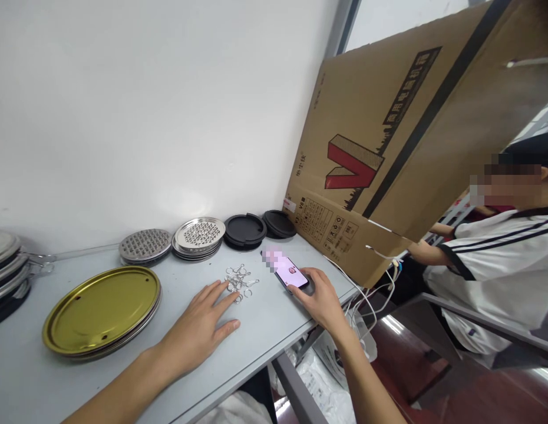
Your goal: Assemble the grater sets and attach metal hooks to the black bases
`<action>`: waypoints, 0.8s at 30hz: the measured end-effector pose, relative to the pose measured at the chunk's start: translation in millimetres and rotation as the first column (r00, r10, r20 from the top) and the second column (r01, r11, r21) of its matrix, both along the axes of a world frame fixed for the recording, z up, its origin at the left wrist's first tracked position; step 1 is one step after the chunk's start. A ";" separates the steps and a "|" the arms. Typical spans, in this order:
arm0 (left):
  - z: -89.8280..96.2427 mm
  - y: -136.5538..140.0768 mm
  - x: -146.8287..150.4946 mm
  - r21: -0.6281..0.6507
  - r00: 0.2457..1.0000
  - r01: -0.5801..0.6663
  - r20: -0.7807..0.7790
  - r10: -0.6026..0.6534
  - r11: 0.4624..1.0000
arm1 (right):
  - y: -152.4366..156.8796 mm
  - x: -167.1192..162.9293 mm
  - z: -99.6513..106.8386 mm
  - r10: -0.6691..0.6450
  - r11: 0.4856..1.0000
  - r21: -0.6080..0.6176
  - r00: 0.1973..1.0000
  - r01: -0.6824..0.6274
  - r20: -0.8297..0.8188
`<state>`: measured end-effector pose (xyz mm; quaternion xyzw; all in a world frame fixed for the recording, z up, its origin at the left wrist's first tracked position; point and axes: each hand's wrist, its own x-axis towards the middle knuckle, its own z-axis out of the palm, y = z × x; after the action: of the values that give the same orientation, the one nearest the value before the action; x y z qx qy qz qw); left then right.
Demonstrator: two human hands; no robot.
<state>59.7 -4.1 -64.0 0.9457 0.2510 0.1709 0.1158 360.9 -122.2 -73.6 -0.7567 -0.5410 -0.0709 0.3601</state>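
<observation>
My left hand (198,325) lies over the grey table with its fingers stretched out and apart. Its fingertips reach the near side of a small loose pile of metal rings with hooks or clasps (242,281). At the right edge of the table, my right hand (320,297) grips the lower end of a smartphone (296,275), thumb on one side and fingers on the other. The phone's screen is lit pink and faces up. Left of my left hand rests a gold oval lid-like plate (104,309) with small holes, on top of other plates.
Along the wall stand a grater disc stack (145,244), a silver grater stack (198,235) and black round parts (244,229). More plates (6,271) are piled far left. A tall cardboard box (353,147) leans at right, near white cables (366,300). Another person (499,259) sits beyond.
</observation>
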 end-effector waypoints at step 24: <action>5.9 -2.8 2.2 -0.038 0.995 -0.034 -0.095 0.030 0.999 | 23.4 -16.1 3.5 0.028 0.990 -0.139 0.988 -0.007 0.150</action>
<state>61.8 -6.8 -58.1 0.9461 0.2747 0.1228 0.1199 344.7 -98.7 -70.1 -0.7675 -0.5771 -0.0875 0.2650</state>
